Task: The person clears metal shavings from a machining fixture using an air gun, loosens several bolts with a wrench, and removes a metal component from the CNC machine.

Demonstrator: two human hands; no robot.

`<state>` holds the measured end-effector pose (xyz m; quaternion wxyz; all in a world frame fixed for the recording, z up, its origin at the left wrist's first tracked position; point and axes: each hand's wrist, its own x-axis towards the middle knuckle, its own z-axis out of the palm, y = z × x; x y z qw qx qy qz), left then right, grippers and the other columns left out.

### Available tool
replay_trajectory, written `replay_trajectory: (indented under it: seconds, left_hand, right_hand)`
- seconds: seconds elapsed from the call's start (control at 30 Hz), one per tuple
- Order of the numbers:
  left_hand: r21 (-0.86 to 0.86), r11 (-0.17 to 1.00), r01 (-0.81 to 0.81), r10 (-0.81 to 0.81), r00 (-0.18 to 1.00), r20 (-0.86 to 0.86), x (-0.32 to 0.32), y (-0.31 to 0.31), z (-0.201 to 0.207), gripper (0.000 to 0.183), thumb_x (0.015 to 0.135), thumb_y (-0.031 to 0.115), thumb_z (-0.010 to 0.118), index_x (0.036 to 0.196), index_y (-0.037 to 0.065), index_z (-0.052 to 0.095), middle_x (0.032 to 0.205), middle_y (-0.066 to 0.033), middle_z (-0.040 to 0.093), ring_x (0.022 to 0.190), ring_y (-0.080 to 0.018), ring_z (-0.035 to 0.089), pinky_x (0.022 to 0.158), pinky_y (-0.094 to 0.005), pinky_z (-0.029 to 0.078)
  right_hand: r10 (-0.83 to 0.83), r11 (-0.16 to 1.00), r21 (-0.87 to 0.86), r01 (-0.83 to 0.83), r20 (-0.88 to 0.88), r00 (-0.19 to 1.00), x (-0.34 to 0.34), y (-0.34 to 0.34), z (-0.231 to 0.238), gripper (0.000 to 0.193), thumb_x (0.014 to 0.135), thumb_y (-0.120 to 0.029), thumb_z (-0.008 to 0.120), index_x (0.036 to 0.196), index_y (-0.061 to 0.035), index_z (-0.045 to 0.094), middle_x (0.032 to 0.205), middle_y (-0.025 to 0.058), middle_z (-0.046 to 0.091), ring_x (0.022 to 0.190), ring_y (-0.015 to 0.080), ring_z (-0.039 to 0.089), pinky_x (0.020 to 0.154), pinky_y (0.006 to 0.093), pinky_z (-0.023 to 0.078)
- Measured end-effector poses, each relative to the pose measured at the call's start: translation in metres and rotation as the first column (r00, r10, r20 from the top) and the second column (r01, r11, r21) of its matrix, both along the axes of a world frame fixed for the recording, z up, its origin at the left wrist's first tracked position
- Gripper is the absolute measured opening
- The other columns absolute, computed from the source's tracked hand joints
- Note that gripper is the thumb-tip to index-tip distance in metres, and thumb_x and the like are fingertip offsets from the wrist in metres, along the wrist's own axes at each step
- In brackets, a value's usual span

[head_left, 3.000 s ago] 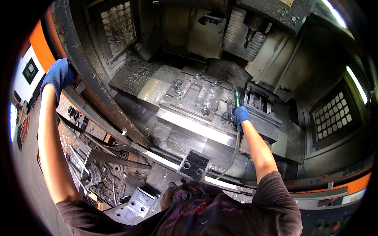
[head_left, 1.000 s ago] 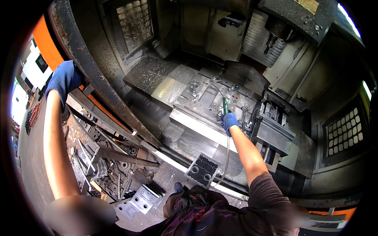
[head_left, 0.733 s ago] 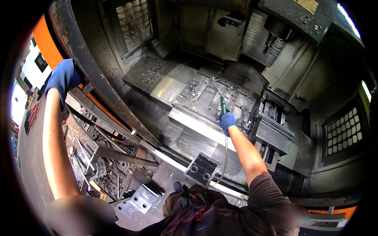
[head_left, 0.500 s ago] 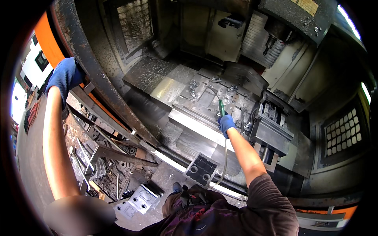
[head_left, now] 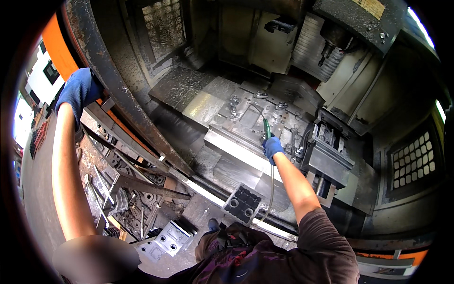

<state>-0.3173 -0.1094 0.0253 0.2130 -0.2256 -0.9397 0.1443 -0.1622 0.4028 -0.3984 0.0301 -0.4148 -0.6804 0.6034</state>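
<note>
My right hand point(head_left: 272, 148), in a blue glove, is closed around a green air blow gun point(head_left: 266, 128). Its thin curved nozzle points over the metal fixture plate point(head_left: 241, 124) on the machine table. A pale hose point(head_left: 272, 189) hangs from the gun down past the machine's front sill. Several clamps and bolts point(head_left: 233, 108) stand on the plate. Out to the left, my blue-gloved left hand point(head_left: 78, 90) grips the edge of the machine door point(head_left: 106, 61) beside its orange panel; the fingertips are partly hidden.
A vise-like steel block point(head_left: 328, 158) sits right of the plate. The spindle point(head_left: 327, 49) hangs at the upper right. A dark block with round holes point(head_left: 242, 203) rests by the front sill. Metal parts and bars point(head_left: 142, 208) crowd the lower left, near a light machined plate point(head_left: 172, 238).
Both hands keep their holds and stay nearly in place. The machine interior has shifted very slightly in the view.
</note>
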Motion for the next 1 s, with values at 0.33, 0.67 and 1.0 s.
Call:
replay_trajectory:
  seconds: [0.33,0.67,1.0]
  left_hand:
    - [-0.020,1.000,0.013,-0.014,0.999,-0.047,-0.004,-0.004,-0.006,0.014,0.076,0.016,0.060,0.078,0.003,0.065,0.078,-0.0223,0.061,0.072,-0.0393,0.061,0.056,-0.0411,0.046]
    - [-0.006,0.999,-0.040,0.040,0.999,-0.028,-0.010,-0.002,-0.006,0.012,0.076,0.016,0.061,0.079,0.005,0.066,0.080,-0.0212,0.063,0.074,-0.0381,0.062,0.058,-0.0405,0.048]
    - [0.013,0.995,-0.103,0.103,0.995,-0.006,0.008,0.013,0.002,0.018,0.069,0.020,0.067,0.083,0.008,0.070,0.085,-0.0209,0.063,0.081,-0.0399,0.061,0.068,-0.0436,0.051]
  right_hand:
    - [0.052,0.994,0.093,-0.054,0.027,0.998,0.016,-0.013,0.015,0.017,0.082,-0.007,0.056,0.099,-0.0062,0.057,0.060,0.0087,0.054,0.043,0.0200,0.051,0.037,0.0332,0.038]
    - [0.070,0.995,-0.066,-0.070,-0.001,0.998,0.062,-0.040,0.006,0.024,0.085,-0.009,0.054,0.109,-0.0095,0.051,0.065,0.0087,0.052,0.044,0.0177,0.050,0.036,0.0321,0.039]
    - [0.068,0.996,-0.066,-0.067,0.009,0.998,0.086,-0.066,0.020,0.016,0.084,-0.008,0.055,0.100,-0.0079,0.053,0.060,0.0090,0.052,0.042,0.0181,0.048,0.038,0.0329,0.037]
